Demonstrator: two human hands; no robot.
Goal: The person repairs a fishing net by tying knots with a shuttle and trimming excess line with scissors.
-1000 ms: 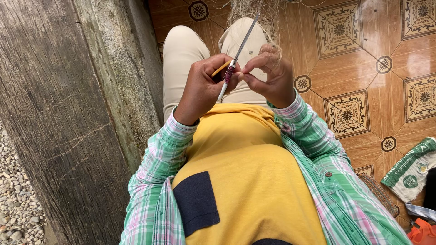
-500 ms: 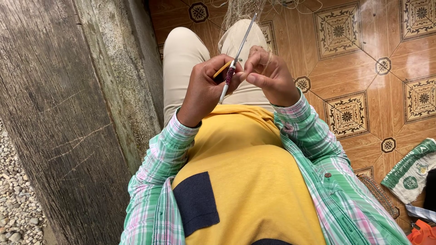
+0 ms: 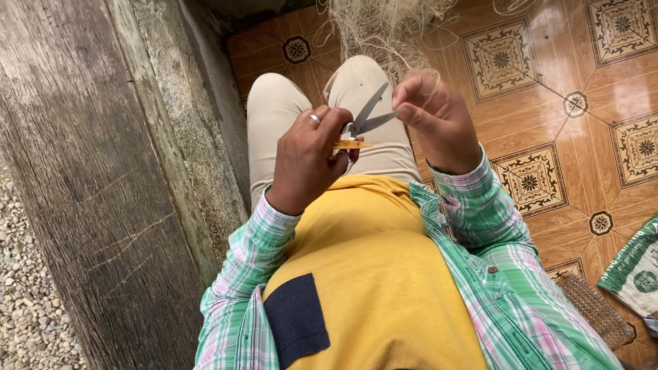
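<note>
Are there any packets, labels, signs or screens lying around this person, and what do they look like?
Only one shows, with no signs or screens in view:
Woven sack or bag: on the tiled floor at the right edge, partly cut off by the frame; green and white, with a round green emblem and a green border band. Its print is too small to make out.

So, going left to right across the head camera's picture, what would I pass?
Gravel → weathered wooden beam → left hand with a ring → open scissors → right hand pinching fine net line → patterned floor tiles → green and white sack.
</note>
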